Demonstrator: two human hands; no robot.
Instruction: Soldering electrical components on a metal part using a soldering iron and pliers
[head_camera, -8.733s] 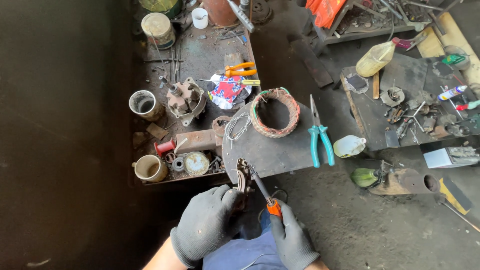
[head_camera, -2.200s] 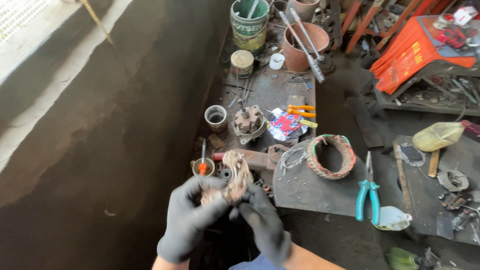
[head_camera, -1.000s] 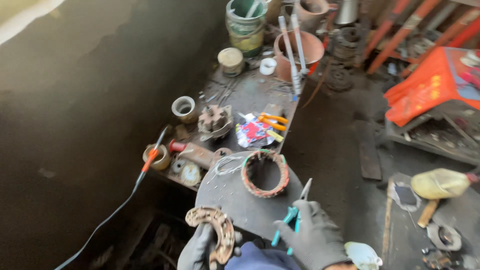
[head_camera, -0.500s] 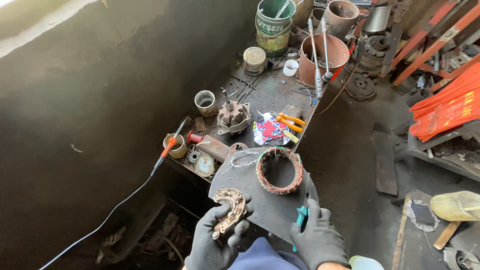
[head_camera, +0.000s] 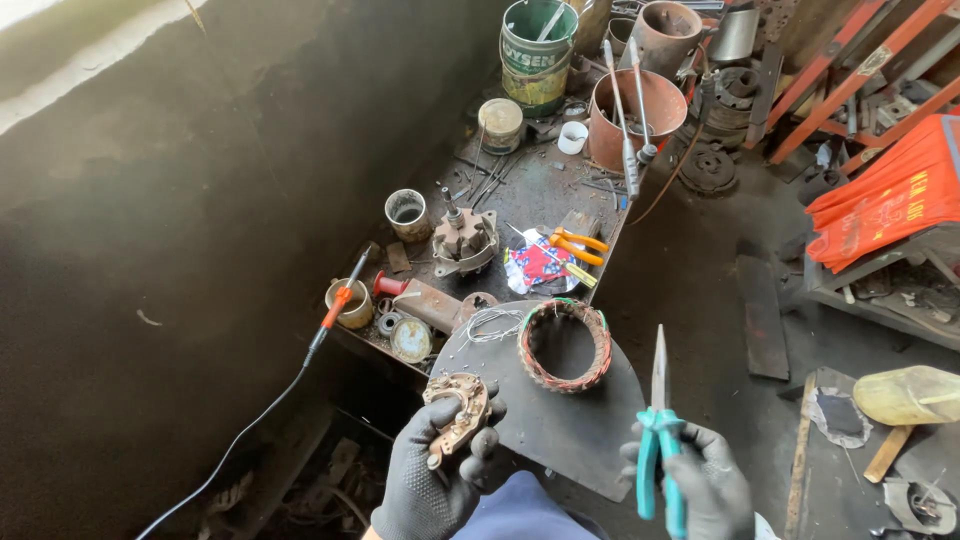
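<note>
The curved rectifier plate (head_camera: 456, 412) sits in your left hand (head_camera: 432, 480), a rusty horseshoe-shaped piece with its long axis running up and slightly right, the open side of its arc turned toward the right and its upper end just over the near edge of the metal work plate (head_camera: 560, 440). Your left hand, in a dark glove, is closed around the plate's lower half, fingers wrapped across its face. Your right hand (head_camera: 700, 485), also gloved, is clamped on the teal handles of the needle-nose pliers (head_camera: 657, 430); the tool stands nearly upright, its narrow tip pointing away from you, the tip drawn together. Just beyond your hands, on the work plate, lies the stator ring (head_camera: 564, 345) with its copper windings, loose wire (head_camera: 495, 322) trailing from its left side. Left of that, a soldering iron (head_camera: 338, 303) leans in a small tin. Farther on lie orange-handled pliers (head_camera: 575, 246), and at the far end stands a green bucket (head_camera: 539, 55).
</note>
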